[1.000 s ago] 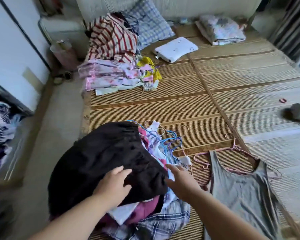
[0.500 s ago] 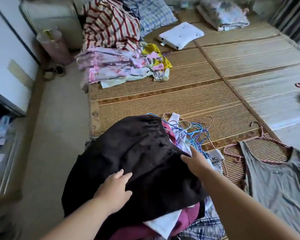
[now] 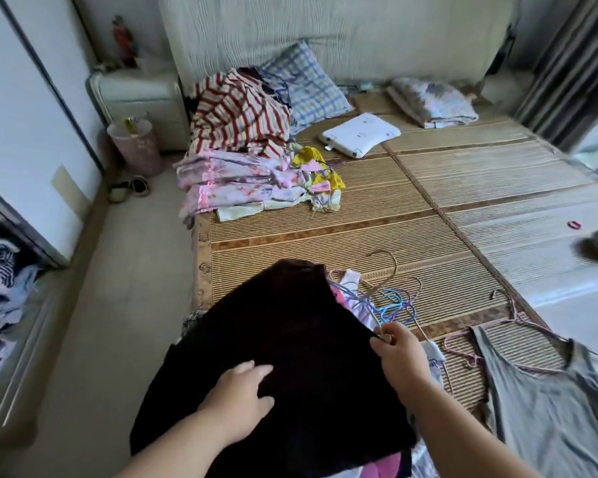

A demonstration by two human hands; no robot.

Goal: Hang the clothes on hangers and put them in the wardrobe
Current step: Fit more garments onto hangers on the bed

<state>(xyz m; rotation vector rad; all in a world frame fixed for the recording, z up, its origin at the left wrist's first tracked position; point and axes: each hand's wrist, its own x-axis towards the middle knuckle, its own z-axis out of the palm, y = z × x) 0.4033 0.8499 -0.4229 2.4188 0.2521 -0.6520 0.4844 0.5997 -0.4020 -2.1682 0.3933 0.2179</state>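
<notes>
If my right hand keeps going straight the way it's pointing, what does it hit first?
Most likely the tangle of wire hangers just beyond the right hand, which pinches the dark garment at its edge. Depth is hard to judge here.

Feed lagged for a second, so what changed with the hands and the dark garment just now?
The right hand moved up the dark garment to its right edge by the hangers and closed on it. The left hand stayed flat on the garment; the grey top lies as before.
</notes>
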